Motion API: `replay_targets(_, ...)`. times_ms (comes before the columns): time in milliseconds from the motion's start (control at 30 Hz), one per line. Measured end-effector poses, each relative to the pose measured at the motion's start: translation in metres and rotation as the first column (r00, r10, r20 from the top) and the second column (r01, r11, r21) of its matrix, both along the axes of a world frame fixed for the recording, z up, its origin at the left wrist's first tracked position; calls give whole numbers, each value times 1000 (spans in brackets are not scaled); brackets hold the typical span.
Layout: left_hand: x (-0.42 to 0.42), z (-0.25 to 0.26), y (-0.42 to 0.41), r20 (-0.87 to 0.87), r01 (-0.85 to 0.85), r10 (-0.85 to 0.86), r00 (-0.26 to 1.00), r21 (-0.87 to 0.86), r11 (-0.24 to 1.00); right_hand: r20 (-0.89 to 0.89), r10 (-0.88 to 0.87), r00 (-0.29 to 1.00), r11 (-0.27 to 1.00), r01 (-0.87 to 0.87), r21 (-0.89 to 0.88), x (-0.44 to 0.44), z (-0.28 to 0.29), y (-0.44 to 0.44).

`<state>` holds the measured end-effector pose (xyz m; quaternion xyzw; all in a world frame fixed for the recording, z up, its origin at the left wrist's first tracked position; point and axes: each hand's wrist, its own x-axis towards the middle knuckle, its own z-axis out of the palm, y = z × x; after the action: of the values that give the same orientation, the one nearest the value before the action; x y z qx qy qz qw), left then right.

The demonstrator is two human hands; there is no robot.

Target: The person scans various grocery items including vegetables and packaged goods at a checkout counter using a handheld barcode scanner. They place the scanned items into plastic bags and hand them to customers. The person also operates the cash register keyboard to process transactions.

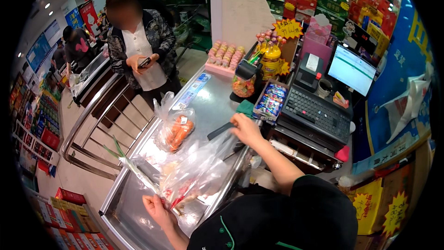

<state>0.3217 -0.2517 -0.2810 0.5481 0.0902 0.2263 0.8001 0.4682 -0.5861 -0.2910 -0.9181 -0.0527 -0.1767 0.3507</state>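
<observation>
Stretched between my two hands is a clear plastic bag with red print (204, 166), over the metal checkout counter (131, 211). My left hand (159, 210) grips its near left end, by the red print. At the far right end my right hand (247, 130) pinches the bag, fingers curled. Pale contents under the film are hard to make out. A wrapped green onion or leek (140, 173) lies beside the bag, green tops pointing away. Further off stands a knotted clear bag of carrots (180, 132) with a white label. A flat dark object (220, 131) lies just left of my right hand.
A person (142, 45) holding a phone stands across the counter, behind a metal rail (86, 111). To the right are a candy box (271, 98), a candy jar (244, 83), a keyboard (315, 111) and a monitor (352, 69). Boxed small cups (225, 55) stand at the far end.
</observation>
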Motion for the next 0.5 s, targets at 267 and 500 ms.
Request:
replay_targets(267,25,54,-52,-30,25,-15,999,346,938,275,728,629,686,-657,-313,-11,47,161)
replay_targets(500,8,-42,43,-194,-128,699,688,916,379,315,747,585,651,-740,-169,127,-2,194)
